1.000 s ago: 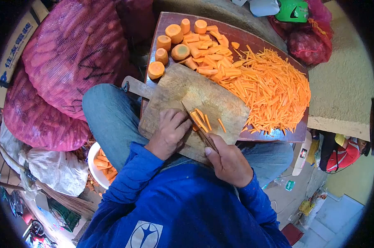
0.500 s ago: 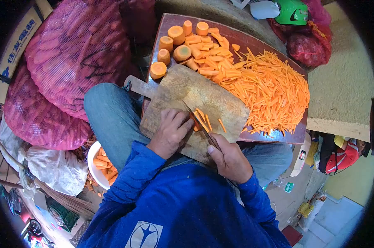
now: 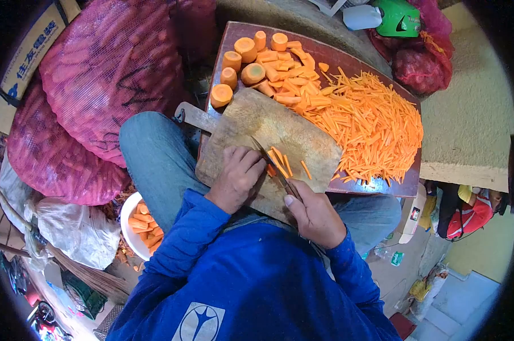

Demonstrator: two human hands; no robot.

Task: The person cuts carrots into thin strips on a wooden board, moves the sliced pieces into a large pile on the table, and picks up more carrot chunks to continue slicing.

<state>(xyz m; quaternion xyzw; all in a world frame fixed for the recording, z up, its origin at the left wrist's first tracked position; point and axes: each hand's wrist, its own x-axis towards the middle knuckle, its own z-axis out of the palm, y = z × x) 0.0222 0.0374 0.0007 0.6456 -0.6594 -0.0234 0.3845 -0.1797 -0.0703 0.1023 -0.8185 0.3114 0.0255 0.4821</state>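
Note:
My right hand [image 3: 318, 215] is closed round the handle of a knife [image 3: 273, 163], whose dark blade slants up and left over a worn wooden cutting board [image 3: 243, 119]. On the board to the left of the blade, my left hand [image 3: 238, 178] has its fingers curled over a piece of carrot [image 3: 270, 170], mostly hidden under them. Several thin carrot sticks [image 3: 287, 165] lie just right of the blade. Beyond the board, a large heap of carrot strips [image 3: 376, 128] covers the right of a dark red tabletop [image 3: 376, 186]. Carrot slices [image 3: 294, 79] and stubby carrot chunks [image 3: 245, 50] sit further left.
Pink mesh sacks of carrots [image 3: 112, 74] fill the left side. A white tub of carrot pieces [image 3: 128, 230] stands beside my left knee. A red net bag [image 3: 422, 68] and a green container [image 3: 399, 18] are at the back right, near a concrete ledge [image 3: 467, 113].
The knife and both hands keep nearly the same place at the carrot piece. The whole view has shifted very slightly; the heaps look unchanged.

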